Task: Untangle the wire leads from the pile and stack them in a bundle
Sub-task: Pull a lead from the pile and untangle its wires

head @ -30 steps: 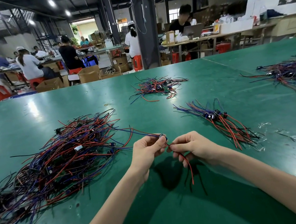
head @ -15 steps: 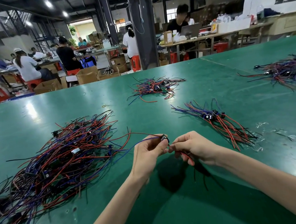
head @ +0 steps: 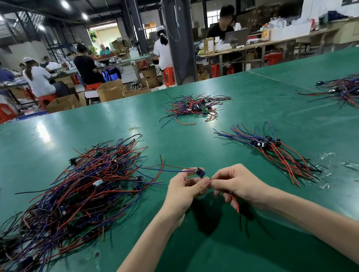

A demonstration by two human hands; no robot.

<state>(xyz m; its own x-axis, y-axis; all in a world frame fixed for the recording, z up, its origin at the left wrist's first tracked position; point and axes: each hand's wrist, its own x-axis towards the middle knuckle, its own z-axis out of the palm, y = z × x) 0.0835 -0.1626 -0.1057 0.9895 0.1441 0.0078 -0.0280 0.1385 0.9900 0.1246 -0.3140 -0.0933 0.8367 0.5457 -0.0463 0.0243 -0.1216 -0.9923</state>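
Now, your left hand (head: 186,192) pinches the wire lead (head: 199,171) by its small module while your right hand (head: 237,185) curls round its red and black tails. The light, limp wires trail toward the pile (head: 79,194) at nine o'clock (they'll likely snag, so grip the stiff module). The bundle (head: 272,153) lies at two o'clock on the slick green table (head: 212,257), with seated workers (head: 36,79) beyond at eleven.

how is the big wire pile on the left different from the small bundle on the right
The pile is far bigger than the bundle. The pile's wires cross every way; the bundle's lie roughly parallel, components gathered mid-length. Both are red, blue and black leads on the green table.
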